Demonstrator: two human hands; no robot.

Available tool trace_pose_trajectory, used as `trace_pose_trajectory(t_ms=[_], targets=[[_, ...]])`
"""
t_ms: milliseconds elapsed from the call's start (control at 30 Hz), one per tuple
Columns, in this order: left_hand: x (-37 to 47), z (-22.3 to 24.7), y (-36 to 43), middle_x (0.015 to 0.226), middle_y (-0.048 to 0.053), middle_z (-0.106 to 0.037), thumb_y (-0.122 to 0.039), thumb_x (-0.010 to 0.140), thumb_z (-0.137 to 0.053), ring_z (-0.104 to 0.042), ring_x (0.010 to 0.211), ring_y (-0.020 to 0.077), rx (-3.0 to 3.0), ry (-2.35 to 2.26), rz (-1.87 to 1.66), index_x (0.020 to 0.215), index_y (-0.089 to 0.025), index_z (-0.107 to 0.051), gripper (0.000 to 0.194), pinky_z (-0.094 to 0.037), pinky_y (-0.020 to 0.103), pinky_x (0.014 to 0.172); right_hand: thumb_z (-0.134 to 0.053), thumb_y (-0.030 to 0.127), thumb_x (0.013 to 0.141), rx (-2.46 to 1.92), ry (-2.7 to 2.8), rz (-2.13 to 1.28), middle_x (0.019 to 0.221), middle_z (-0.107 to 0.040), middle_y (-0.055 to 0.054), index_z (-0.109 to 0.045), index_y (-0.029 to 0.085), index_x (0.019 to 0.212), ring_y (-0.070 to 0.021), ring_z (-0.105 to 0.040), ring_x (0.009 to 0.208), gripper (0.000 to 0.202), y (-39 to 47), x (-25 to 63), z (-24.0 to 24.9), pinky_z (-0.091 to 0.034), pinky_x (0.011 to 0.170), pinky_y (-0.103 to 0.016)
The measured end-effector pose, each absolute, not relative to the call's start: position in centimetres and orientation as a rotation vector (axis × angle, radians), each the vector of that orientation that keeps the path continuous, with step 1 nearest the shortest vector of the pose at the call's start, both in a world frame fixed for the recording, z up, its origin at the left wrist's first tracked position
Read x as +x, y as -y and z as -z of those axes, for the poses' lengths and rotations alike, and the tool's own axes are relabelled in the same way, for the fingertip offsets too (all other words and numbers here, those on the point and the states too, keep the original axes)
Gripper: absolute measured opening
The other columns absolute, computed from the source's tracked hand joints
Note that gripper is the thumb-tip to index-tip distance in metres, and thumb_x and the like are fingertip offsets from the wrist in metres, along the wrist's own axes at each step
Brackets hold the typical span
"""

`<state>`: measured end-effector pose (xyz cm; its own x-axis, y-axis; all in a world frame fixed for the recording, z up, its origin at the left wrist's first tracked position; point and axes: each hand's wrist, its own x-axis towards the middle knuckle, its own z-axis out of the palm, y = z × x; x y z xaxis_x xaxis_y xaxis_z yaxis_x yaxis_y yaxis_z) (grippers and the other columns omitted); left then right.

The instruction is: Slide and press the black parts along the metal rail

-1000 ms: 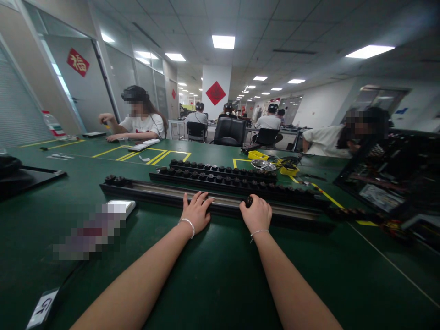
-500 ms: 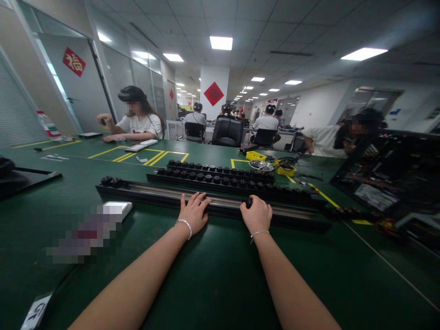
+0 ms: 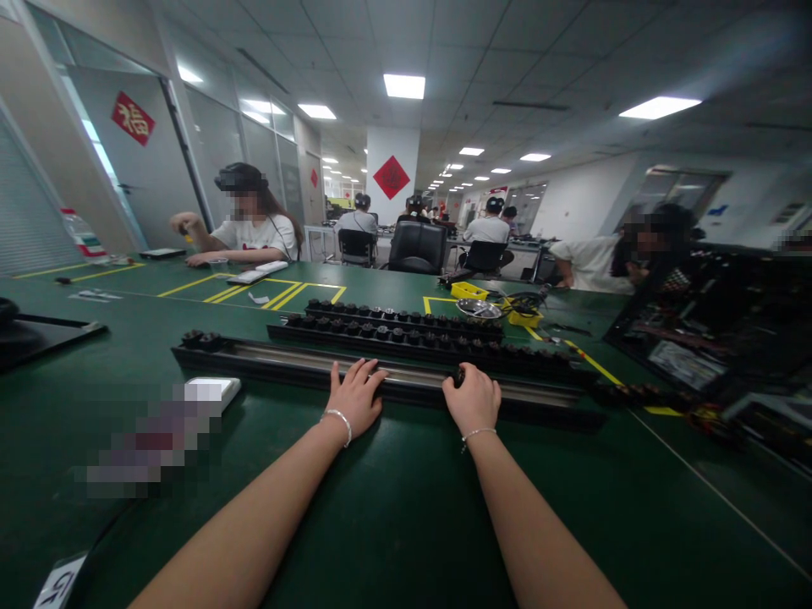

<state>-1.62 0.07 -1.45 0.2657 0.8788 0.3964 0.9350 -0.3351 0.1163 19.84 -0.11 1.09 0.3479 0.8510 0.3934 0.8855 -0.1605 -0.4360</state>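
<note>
A long black channel-shaped rail (image 3: 254,359) lies across the green table in front of me, with a pale strip along its inside. Two small black round knobbed parts (image 3: 201,339) sit at its left end. My left hand (image 3: 355,396) rests on the rail's near edge, fingers spread and holding nothing. Farther right, my right hand (image 3: 474,397) is curled round a small black round part (image 3: 460,375) at the rail; the fingers hide most of it. Just behind are two more rails (image 3: 381,332) lined with several such black parts.
A metal dish (image 3: 480,309) and yellow bins (image 3: 469,291) stand behind the rails. An open black computer case (image 3: 691,330) is at right. On the left lie a blurred white-ended device (image 3: 212,389) and a black tray (image 3: 57,334). Co-workers (image 3: 257,224) sit across the table.
The camera view has shifted slightly. Both hands keep their places on the rail, and the right hand still grips the small black part.
</note>
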Motion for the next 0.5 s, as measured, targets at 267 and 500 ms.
trace_pose_trajectory(t_ms=[267,500], targets=[[-1.6,1.4,0.0,0.142,0.001,-0.043,-0.027,0.078,-0.049,-0.031,0.133,0.0258,-2.381,1.718,0.621,0.124,-0.033,-0.049,0.046,-0.004,0.064,0.109,-0.044,0.031,0.078,-2.039,1.51,0.066,0.11,-0.062,-0.011,-0.057,0.016,0.112,-0.0241,-0.05,0.11,0.04,0.1,20.4,-1.2,-0.021,0.103,-0.042],[-1.6,1.5,-0.1,0.142,0.002,-0.042,-0.027,0.078,-0.049,-0.031,0.134,0.0253,-2.382,1.715,0.629,0.123,-0.033,-0.049,0.045,-0.003,0.064,0.108,-0.045,0.038,0.077,-2.094,1.519,0.05,0.115,-0.061,-0.011,-0.054,0.017,0.118,-0.0253,-0.045,0.117,0.047,0.2,21.4,-1.3,-0.02,0.102,-0.045]])
